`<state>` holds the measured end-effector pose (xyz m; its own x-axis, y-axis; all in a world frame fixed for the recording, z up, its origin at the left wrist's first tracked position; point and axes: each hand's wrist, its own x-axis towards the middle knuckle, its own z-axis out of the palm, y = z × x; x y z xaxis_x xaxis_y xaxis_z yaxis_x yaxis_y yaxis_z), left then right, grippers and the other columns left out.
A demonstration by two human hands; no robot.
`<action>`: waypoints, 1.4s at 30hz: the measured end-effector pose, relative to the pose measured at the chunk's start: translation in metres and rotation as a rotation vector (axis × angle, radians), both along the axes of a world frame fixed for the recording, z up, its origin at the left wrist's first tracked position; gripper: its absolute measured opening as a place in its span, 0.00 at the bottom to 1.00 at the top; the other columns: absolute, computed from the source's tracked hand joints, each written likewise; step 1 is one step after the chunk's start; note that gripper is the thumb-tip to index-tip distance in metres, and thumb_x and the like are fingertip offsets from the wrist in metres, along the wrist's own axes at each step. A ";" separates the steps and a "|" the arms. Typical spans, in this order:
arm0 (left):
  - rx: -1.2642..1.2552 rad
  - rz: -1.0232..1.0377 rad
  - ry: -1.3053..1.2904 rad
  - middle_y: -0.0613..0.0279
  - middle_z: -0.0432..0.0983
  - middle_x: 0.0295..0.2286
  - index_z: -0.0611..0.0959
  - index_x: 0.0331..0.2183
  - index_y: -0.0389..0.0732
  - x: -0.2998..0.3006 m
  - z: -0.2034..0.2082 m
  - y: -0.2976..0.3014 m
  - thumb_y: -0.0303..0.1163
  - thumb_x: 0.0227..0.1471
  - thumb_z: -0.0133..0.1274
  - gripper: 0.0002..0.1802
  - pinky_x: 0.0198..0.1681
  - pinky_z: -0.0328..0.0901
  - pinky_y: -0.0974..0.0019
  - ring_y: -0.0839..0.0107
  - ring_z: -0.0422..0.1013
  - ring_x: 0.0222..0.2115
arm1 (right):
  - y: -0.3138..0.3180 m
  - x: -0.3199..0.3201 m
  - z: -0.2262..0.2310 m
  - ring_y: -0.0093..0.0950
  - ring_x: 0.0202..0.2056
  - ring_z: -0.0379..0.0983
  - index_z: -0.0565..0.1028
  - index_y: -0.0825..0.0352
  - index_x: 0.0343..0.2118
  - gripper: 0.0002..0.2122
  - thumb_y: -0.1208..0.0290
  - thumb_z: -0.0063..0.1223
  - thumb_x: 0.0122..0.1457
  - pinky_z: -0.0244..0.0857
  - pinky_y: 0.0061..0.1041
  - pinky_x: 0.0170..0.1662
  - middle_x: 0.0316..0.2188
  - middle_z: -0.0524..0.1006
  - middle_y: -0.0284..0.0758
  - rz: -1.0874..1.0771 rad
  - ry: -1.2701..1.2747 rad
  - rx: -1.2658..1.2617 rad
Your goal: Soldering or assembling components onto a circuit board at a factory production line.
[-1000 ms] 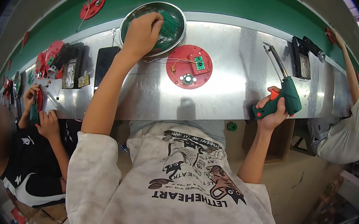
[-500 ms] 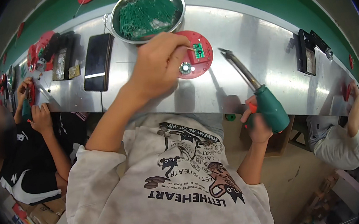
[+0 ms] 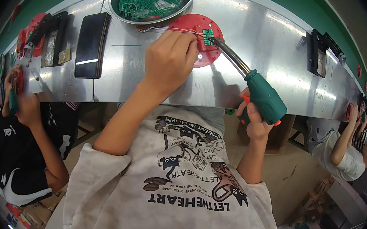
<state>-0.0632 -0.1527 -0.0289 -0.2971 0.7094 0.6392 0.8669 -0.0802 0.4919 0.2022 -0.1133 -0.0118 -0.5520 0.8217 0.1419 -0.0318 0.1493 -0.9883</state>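
A round red plastic disc [image 3: 209, 20] lies on the metal bench, with a small green circuit board [image 3: 207, 34] at its middle. Thin coloured wires [image 3: 161, 28] run to that board from the left. My left hand [image 3: 171, 57] is closed in a pinch at the disc's left side, on the ends of thin wires; its fingertips partly hide them. In my right hand [image 3: 255, 120] is a green pistol-shaped soldering iron [image 3: 265, 97], gripped by its handle. The iron's metal tip reaches the green board, right beside my left fingertips.
A steel bowl [image 3: 194, 1] of green wires stands behind the disc. A black phone [image 3: 90, 46] lies to the left, near a black soldering stand [image 3: 54, 43]. Another stand [image 3: 316, 53] is at the right. Co-workers sit at both sides, one at left [image 3: 21, 145], one at right [image 3: 337, 152].
The soldering iron has moved left, its tip going from beside the disc onto the green board. My left hand stays pinched by the board, and coloured wires now show behind it. The view has shifted slightly.
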 end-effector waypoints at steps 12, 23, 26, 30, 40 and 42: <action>-0.014 -0.009 -0.001 0.56 0.79 0.26 0.83 0.31 0.34 -0.001 0.001 -0.001 0.22 0.48 0.60 0.05 0.30 0.70 0.61 0.59 0.75 0.27 | -0.001 -0.006 0.002 0.28 0.21 0.73 0.71 0.78 0.52 0.18 0.75 0.51 0.60 0.68 0.24 0.24 0.37 0.76 0.45 0.001 -0.052 -0.028; 0.045 0.023 0.054 0.61 0.77 0.24 0.82 0.27 0.40 -0.002 -0.005 0.001 0.26 0.46 0.58 0.02 0.28 0.70 0.62 0.63 0.74 0.26 | -0.003 -0.008 0.002 0.30 0.17 0.73 0.71 0.80 0.50 0.20 0.69 0.51 0.60 0.67 0.25 0.22 0.37 0.77 0.48 -0.111 0.051 -0.030; 0.030 0.023 0.054 0.61 0.77 0.25 0.82 0.27 0.40 -0.002 -0.006 0.003 0.26 0.47 0.58 0.02 0.28 0.70 0.61 0.62 0.74 0.26 | -0.002 -0.007 0.002 0.31 0.17 0.73 0.71 0.81 0.49 0.20 0.68 0.51 0.60 0.67 0.25 0.21 0.37 0.77 0.49 -0.138 0.056 -0.010; 0.046 0.020 0.064 0.61 0.77 0.25 0.82 0.27 0.40 -0.004 -0.005 0.004 0.26 0.46 0.58 0.02 0.28 0.70 0.61 0.62 0.75 0.26 | -0.002 -0.009 0.003 0.31 0.17 0.73 0.70 0.81 0.49 0.20 0.68 0.51 0.60 0.67 0.26 0.21 0.36 0.77 0.49 -0.148 0.090 -0.025; 0.107 -0.025 -0.080 0.55 0.77 0.27 0.83 0.31 0.34 0.000 0.008 -0.006 0.20 0.44 0.57 0.07 0.31 0.70 0.57 0.55 0.74 0.28 | -0.004 -0.006 0.004 0.28 0.21 0.73 0.70 0.78 0.54 0.21 0.73 0.52 0.59 0.69 0.25 0.23 0.39 0.78 0.47 -0.075 0.105 -0.109; 0.102 -0.004 -0.069 0.55 0.77 0.29 0.83 0.33 0.34 0.002 0.009 -0.006 0.19 0.43 0.58 0.09 0.31 0.69 0.58 0.56 0.73 0.29 | -0.003 -0.004 0.004 0.28 0.21 0.74 0.70 0.78 0.54 0.21 0.74 0.54 0.59 0.69 0.25 0.23 0.39 0.78 0.47 -0.053 0.083 -0.099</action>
